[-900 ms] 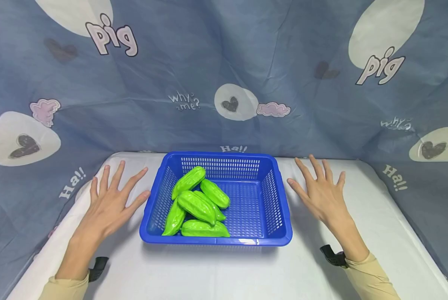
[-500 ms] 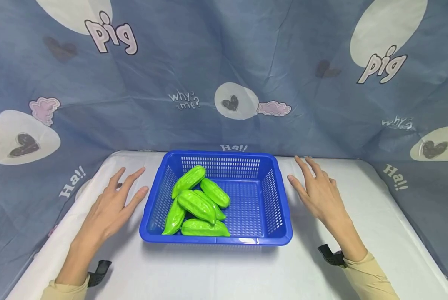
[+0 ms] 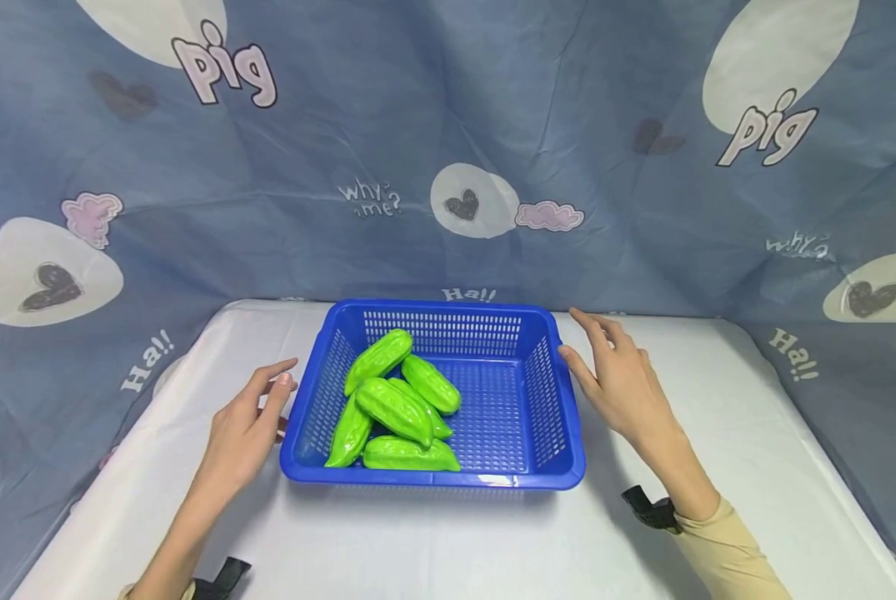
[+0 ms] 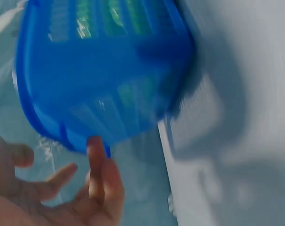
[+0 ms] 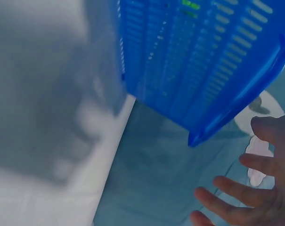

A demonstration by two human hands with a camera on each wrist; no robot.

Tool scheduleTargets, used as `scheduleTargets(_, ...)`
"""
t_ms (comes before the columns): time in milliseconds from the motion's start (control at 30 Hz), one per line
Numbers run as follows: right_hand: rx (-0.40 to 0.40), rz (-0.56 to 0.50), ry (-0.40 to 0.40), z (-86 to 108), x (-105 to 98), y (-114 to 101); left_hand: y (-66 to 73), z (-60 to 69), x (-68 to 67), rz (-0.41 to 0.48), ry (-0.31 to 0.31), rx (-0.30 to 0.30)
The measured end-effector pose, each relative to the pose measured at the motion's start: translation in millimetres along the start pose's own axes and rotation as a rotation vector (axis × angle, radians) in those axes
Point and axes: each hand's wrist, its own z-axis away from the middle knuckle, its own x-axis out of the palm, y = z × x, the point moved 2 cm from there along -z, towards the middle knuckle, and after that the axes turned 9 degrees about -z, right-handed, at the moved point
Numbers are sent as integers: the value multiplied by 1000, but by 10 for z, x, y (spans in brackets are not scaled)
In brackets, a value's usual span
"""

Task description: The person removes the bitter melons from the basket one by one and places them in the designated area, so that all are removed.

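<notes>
Head view: the basket [image 3: 380, 478] stands on the desk [image 3: 417, 550], toward the middle of its far edge, before the printed cloth [image 3: 305, 250], with the gourds [image 3: 395, 411] heaped in its left half. The left hand [image 3: 241, 433] is at the basket's left rim, fingers apart and lightly bent, gripping nothing; whether a fingertip touches the rim I cannot tell, as the left wrist view is blurred. The right hand [image 3: 628, 387] is just beside the right rim, nearer the far right corner, fingers loosely stretched and holding nothing. The likeliest trouble is uneven force: a harder push from one side could skid the basket, and contact farther back on the right than on the left could turn it. Were it raised, the loaded left end might sag and the gourds slide, and a fingertip hold could slip off the smooth rim. The basket's long axis runs left to right, along the desk's far edge. The gourds lie at mixed angles, the top one's tip pointing to the near right.
</notes>
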Motion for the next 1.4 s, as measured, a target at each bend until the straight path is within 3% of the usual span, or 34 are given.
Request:
scheduleTargets(200, -41, -26, -15, -14, 46, -135, 40, 104, 44, 36, -64, -140)
scheduleTargets(500, -102, -92, -105, -37, 128, -344, 63, 197, 122, 96, -67, -203)
scheduleTargets(967, -249, -222, -273, -121, 307, -580, 130, 273, 294, 307, -21, -303)
scheduleTargets(1133, -250, -289, -327, -167, 338, -614, 133, 295, 339, 384, 8, -332)
scheduleTargets(1400, -192, -455, -495, -248, 313, -643, 174, 316, 389, 401, 106, -332)
